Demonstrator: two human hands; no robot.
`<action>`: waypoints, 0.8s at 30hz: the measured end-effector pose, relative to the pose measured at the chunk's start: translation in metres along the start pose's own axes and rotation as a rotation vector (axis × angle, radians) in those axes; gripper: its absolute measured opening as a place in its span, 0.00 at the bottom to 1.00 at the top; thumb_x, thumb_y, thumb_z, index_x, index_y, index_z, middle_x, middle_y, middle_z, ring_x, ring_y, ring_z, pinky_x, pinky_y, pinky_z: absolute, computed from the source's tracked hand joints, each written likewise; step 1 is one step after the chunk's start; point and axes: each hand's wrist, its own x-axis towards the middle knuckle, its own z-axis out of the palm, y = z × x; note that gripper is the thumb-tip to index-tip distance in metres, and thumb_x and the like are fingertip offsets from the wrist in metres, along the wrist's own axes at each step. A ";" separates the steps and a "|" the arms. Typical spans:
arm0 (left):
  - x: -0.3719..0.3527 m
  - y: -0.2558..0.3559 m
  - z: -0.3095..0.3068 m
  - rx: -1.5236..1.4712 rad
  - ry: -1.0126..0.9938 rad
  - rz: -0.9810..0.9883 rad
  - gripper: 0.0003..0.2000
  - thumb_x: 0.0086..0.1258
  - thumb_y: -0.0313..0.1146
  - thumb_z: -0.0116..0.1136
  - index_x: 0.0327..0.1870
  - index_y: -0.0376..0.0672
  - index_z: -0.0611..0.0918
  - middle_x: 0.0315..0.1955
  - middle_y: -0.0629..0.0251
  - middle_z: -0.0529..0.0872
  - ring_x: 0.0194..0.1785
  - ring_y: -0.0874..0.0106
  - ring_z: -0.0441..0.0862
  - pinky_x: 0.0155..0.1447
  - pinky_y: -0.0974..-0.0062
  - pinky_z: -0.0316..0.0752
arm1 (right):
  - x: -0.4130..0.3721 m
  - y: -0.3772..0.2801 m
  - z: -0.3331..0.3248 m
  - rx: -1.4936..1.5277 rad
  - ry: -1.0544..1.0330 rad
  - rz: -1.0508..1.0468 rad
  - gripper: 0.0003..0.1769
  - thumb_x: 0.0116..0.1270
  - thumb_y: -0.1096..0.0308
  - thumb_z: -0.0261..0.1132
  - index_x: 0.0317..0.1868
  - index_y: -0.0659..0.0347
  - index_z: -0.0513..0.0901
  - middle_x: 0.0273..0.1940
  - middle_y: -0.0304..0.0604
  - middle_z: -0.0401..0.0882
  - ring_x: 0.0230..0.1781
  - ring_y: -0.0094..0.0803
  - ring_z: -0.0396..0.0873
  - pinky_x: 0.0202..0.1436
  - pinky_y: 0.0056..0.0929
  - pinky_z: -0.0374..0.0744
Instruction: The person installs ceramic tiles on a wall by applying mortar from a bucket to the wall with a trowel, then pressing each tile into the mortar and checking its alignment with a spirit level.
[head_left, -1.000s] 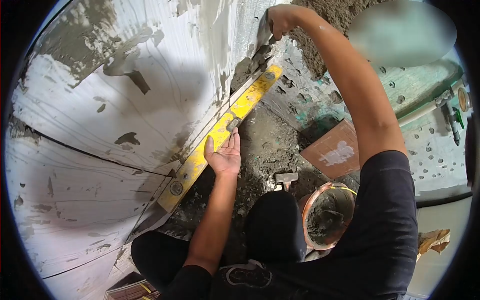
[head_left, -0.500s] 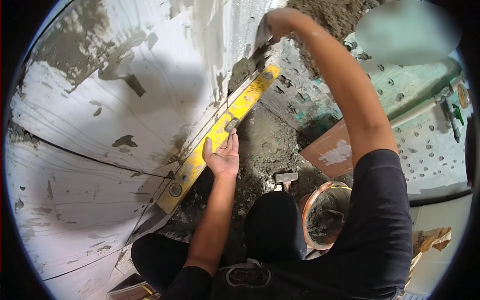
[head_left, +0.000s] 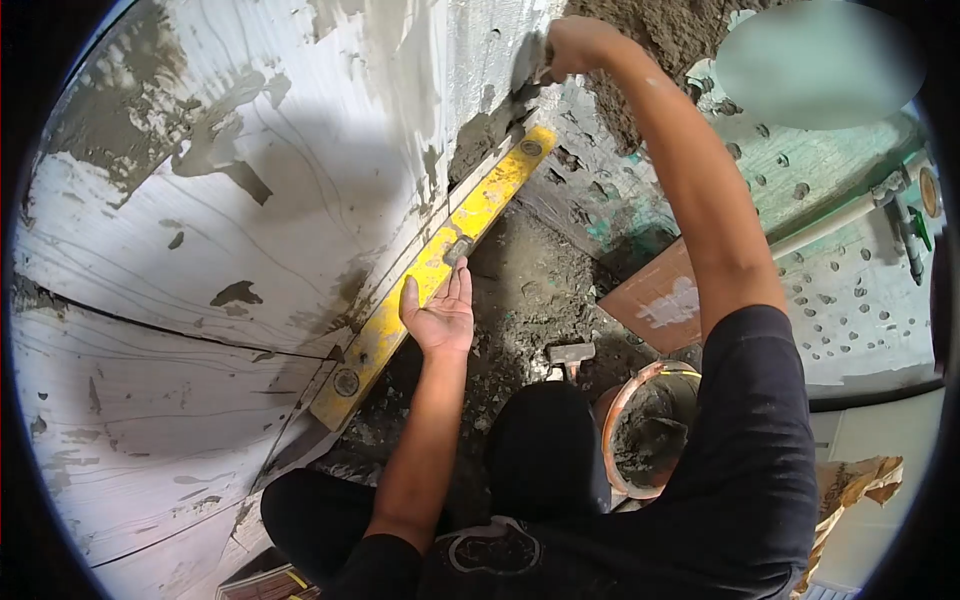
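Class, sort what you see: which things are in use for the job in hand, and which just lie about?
In use: left hand, yellow level, right hand, trowel, white tiles.
Lying about: hammer, bucket, brown tile.

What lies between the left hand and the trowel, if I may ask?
In the head view, the yellow spirit level runs from the left hand up toward the trowel in the right hand, with grey mortar smeared at its upper end.

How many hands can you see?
2. The left hand rests open against the yellow level, low by the wall. The right hand is up high, gripping a trowel. No others show.
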 end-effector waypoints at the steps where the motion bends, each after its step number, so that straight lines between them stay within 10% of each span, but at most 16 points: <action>1: -0.002 0.001 0.000 0.000 0.005 0.004 0.25 0.62 0.44 0.50 0.56 0.34 0.70 0.55 0.51 0.71 0.59 0.54 0.68 0.63 0.63 0.64 | -0.005 0.005 0.000 0.048 0.002 -0.001 0.16 0.40 0.59 0.66 0.29 0.60 0.84 0.29 0.50 0.81 0.30 0.42 0.80 0.33 0.35 0.78; 11: -0.003 -0.002 0.002 0.064 -0.006 0.043 0.26 0.62 0.45 0.50 0.56 0.34 0.69 0.57 0.52 0.70 0.61 0.55 0.66 0.65 0.65 0.61 | -0.074 0.040 0.070 0.619 0.246 0.147 0.23 0.43 0.55 0.65 0.40 0.60 0.83 0.34 0.52 0.81 0.36 0.45 0.79 0.43 0.35 0.75; 24: -0.002 -0.001 0.001 0.049 0.035 0.042 0.26 0.62 0.45 0.50 0.56 0.34 0.70 0.55 0.52 0.72 0.59 0.56 0.69 0.63 0.65 0.63 | -0.089 0.035 0.082 0.379 0.015 0.212 0.24 0.40 0.55 0.66 0.41 0.54 0.83 0.38 0.52 0.80 0.40 0.46 0.78 0.46 0.36 0.76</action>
